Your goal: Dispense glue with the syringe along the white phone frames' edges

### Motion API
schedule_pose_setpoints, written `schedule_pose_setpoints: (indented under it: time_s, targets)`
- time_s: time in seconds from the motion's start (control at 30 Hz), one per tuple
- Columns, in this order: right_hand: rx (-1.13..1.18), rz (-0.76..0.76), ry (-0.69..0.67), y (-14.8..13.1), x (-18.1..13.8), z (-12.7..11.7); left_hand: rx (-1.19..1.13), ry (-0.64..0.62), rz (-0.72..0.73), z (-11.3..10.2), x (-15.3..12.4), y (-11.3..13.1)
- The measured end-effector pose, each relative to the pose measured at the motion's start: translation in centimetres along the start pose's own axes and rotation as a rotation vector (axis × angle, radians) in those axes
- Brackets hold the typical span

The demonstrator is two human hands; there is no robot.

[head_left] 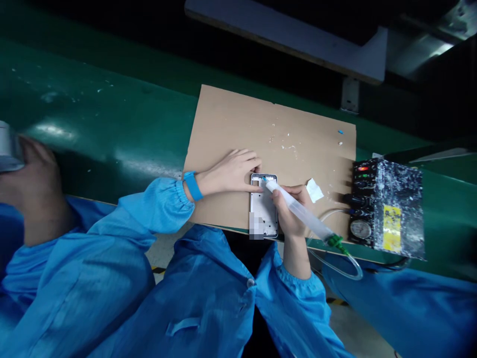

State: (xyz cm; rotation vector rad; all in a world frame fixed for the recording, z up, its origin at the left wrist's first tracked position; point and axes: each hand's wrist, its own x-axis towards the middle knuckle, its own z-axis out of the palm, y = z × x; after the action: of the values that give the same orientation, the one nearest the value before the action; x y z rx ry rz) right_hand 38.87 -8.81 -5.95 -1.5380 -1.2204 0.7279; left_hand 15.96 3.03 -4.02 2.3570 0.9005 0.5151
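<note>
Phone-sized frame: a pale, rectangular frame [266,211] lies flat near the front edge of a cardboard sheet [231,119], its long sides pointing toward the person; a blurred patch hides its lower left corner.
Left hand: the left hand [238,169], with a blue wristband [193,186] at the wrist, reaches in from the left, fingers bent by the frame's upper left corner and thumb over its left side; whether it grips or only presses, I cannot tell.
Right hand: the right hand [292,211] is closed around a translucent syringe [305,214] near its lower end.
Syringe: tilted, with its blue tip [264,178] at the frame's upper end; whether tip and frame touch is too small to tell.
Tubing: a green adapter [334,241] caps the syringe's far end, and a clear tube [354,275] loops from it.
Control box: a scuffed black box [404,191] on the right, bearing a round gauge [360,229], a yellow label [392,227] and lit red and green displays.
Cardboard: a white paper scrap [315,190] lies right of the right hand; small white crumbs and a blue bit [340,132] lie farther back.
Table: green [93,109], beneath the cardboard.
Co-worker: at far left, another person's hand [35,184] holds a grey object [9,149].
</note>
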Motion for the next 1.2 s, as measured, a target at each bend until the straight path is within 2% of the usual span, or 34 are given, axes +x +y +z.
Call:
schedule_pose_setpoints:
  time_s: [0.33,1.2]
  targets:
    - [0.011,0.011,0.033,-1.09,0.05,0.31,0.000,0.001,0.002,-0.06,-0.05,0.10]
    - [0.000,0.037,0.024,-0.74,0.01,0.08,0.011,0.001,0.004,-0.02,0.07,0.21]
